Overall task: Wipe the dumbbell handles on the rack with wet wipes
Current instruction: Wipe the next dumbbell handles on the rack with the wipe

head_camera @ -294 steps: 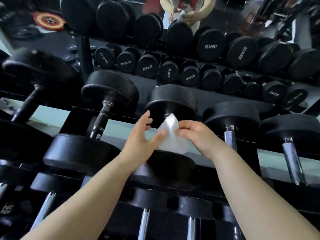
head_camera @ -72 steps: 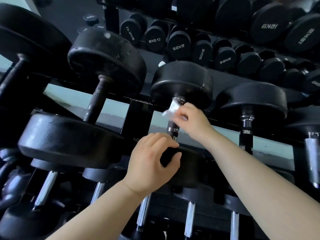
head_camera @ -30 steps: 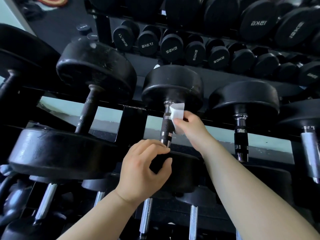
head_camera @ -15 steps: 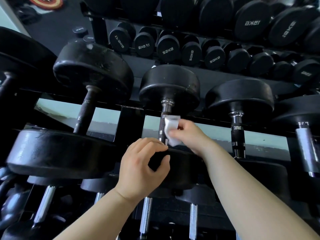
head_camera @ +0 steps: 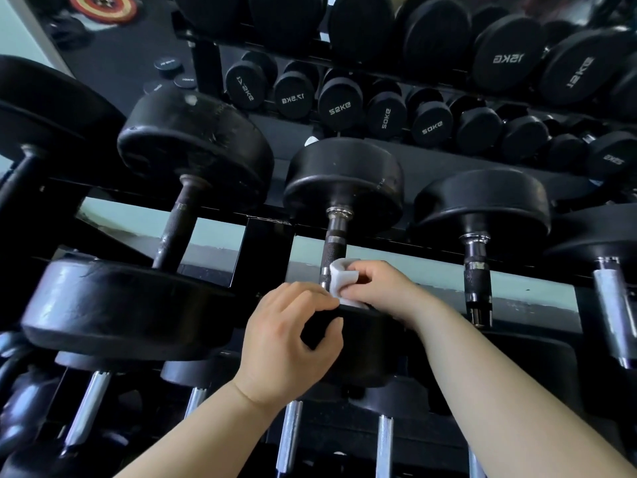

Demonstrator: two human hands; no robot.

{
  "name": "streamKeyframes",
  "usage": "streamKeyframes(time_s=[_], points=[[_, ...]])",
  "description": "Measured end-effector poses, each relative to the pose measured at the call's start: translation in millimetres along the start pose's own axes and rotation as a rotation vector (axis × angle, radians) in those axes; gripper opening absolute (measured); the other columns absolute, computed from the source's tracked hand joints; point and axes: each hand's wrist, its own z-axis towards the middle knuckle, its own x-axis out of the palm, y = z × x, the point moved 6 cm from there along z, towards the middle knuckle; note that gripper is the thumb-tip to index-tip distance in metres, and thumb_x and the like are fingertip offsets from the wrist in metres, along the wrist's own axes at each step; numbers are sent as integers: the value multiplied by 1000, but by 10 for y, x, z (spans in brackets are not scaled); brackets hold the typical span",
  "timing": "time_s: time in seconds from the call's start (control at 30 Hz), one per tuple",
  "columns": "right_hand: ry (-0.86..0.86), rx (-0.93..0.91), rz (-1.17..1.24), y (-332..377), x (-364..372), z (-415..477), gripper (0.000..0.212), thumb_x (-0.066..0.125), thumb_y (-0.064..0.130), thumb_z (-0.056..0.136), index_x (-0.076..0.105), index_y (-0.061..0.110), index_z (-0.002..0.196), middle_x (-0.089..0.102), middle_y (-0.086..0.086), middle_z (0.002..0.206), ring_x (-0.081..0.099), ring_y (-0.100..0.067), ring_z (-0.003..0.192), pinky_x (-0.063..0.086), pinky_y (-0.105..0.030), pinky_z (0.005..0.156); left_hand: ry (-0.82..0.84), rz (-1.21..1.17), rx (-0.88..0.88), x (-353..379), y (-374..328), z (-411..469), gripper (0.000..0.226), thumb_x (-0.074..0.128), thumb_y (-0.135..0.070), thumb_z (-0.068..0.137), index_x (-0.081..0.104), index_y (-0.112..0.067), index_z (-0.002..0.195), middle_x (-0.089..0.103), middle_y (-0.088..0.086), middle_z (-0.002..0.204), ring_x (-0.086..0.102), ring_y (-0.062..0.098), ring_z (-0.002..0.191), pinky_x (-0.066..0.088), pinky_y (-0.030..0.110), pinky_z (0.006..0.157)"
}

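Sliding lower at frame centre, right hand (head_camera: pixel 375 288) pinches the wet wipe (head_camera: pixel 341 276) around the handle (head_camera: pixel 333 251); left hand (head_camera: pixel 293 339) grips the dumbbell head (head_camera: pixel 372 346), apparently steadying it.

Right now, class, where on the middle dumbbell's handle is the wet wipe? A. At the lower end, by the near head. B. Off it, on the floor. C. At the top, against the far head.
A: the right hand pinches the wet wipe round the handle low down, just above the near head that the left hand grips.
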Motion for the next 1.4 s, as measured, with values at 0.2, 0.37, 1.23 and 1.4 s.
streamKeyframes(time_s=[0.2,0.37,1.23,1.4], points=[[-311,-38,186,104,-228,219,23,45,1,86,53,22,92,55,5,79,51,-9,77,41,-18,69,-10,-25,5,-5,-4,-2,13,56,-21,74,56,-20,86,66,-1,80,54,5,78,46,22,69],[-195,-23,37,38,-100,85,28,44,2,84,49,29,75,52,7,70,47,-5,64,36,-15,54,8,-19,-13,-5,-5,7,13,55,-22,74,53,-22,87,66,-2,79,54,4,77,46,21,68],[-160,-244,335,444,-188,-280,29,49,-4,86,63,22,82,66,11,75,61,-3,72,49,-17,68,541,-55,-373,60,194,723,27,61,-20,85,61,-17,112,59,-11,101,51,7,101,36,11,82],[-387,-187,256,287,-109,-299,24,52,7,88,57,29,81,60,4,79,55,-12,74,45,-24,70,394,4,-553,-67,504,750,19,61,-18,85,52,-19,67,51,-9,66,49,13,72,34,15,57]])
